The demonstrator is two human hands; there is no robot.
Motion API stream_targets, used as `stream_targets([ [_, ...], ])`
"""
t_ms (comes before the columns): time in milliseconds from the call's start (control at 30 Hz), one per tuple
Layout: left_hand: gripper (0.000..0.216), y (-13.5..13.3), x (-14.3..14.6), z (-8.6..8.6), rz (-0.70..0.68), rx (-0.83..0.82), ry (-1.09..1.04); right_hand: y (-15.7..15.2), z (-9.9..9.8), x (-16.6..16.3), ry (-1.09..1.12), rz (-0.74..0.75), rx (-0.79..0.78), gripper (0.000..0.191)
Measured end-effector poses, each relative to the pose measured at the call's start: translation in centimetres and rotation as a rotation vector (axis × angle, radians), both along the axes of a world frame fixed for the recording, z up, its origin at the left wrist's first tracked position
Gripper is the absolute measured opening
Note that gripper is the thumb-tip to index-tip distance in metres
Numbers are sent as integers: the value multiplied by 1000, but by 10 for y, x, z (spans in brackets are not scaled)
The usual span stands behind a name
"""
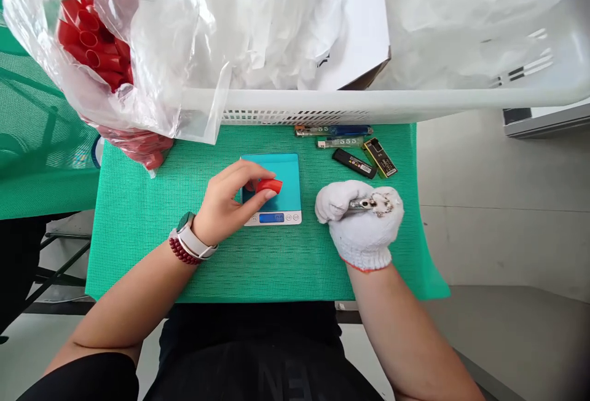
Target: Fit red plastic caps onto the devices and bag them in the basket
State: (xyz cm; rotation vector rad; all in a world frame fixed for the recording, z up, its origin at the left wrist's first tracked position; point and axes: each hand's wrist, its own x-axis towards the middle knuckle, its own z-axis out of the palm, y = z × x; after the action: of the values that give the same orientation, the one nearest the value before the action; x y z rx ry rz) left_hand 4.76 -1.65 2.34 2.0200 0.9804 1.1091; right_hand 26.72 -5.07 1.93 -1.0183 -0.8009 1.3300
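Observation:
Between the thumb and fingers of my bare left hand (233,192) is a short red plastic sleeve (270,186). The hand is over a small digital scale (290,183) with a blue plate and a lit display, too small to read surely. My right hand (362,220), in a white knitted glove with dark smudges, is closed around what looks like a lighter (362,203). Only its metal top shows; the glove hides the rest. Whether the sleeve touches the plate is hard to tell.
A clear plastic bag (184,38) of red sleeves (92,38) leans at the back left. Behind the green-covered table (276,272) stands a white basket (295,103) with bags and a box. Lighters (341,142), a black labelled piece (354,163) and a flat pack (380,157) lie back right.

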Motion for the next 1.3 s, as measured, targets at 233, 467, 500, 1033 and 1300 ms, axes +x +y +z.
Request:
stream_targets([
  [233,15,-5,4,5,-9,-52,-17,0,1,-2,-53,-17,25,45],
  [467,14,-8,6,7,34,-83,-1,0,0,-2,26,1,2,47],
  [500,14,-8,6,7,35,-84,-12,1,0,-3,33,-2,0,46],
  [1033,18,-10,10,7,21,-88,-74,2,-3,-6,-60,-13,5,54],
  [1300,18,-10,12,7,3,-78,-70,1,-5,-5,-25,-17,-1,51],
])
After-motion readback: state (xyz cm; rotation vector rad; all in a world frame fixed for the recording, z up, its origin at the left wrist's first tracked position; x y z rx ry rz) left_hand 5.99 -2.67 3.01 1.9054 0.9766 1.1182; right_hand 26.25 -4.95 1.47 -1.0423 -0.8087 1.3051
